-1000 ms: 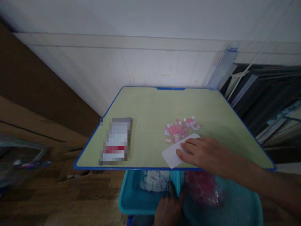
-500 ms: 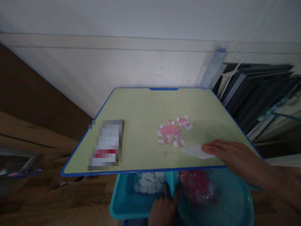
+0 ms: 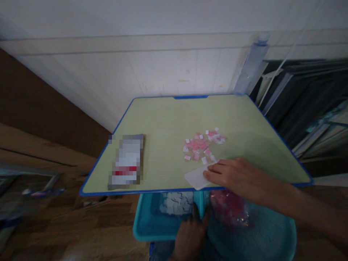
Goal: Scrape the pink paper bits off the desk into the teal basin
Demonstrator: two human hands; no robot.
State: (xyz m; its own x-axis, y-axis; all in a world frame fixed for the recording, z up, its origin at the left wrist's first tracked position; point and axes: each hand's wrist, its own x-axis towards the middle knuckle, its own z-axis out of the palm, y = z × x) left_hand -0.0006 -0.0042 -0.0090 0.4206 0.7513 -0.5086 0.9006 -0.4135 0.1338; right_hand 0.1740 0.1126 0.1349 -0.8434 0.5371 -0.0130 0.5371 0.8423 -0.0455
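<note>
My right hand (image 3: 231, 174) is closed on a flat whitish sheet, perhaps a small plastic bag (image 3: 196, 177), low over the front edge of a pale green table (image 3: 163, 119). Just beyond it lies a loose pile of small pink pieces with white tabs (image 3: 198, 145). Below the table edge, my left hand (image 3: 190, 233) straddles the adjoining rims of a teal tray (image 3: 152, 233) and a round teal basin (image 3: 289, 232), index finger on the tray side and thumb on the basin side. White pieces (image 3: 176, 203) fill part of the tray. Clear plastic with pink-red contents (image 3: 230, 208) sits in the basin.
A blurred-out flat packet or device (image 3: 126, 159) lies at the table's left. A clear plastic bottle or tube (image 3: 251, 69) stands behind the back right corner. Dark folded panels (image 3: 307, 87) lean at the right. A white wall (image 3: 174, 69) is behind the table.
My right hand has moved left along the front of the table, bringing the whitish sheet nearer the pile's front. My left hand stays at the rims. The view has shifted slightly.
</note>
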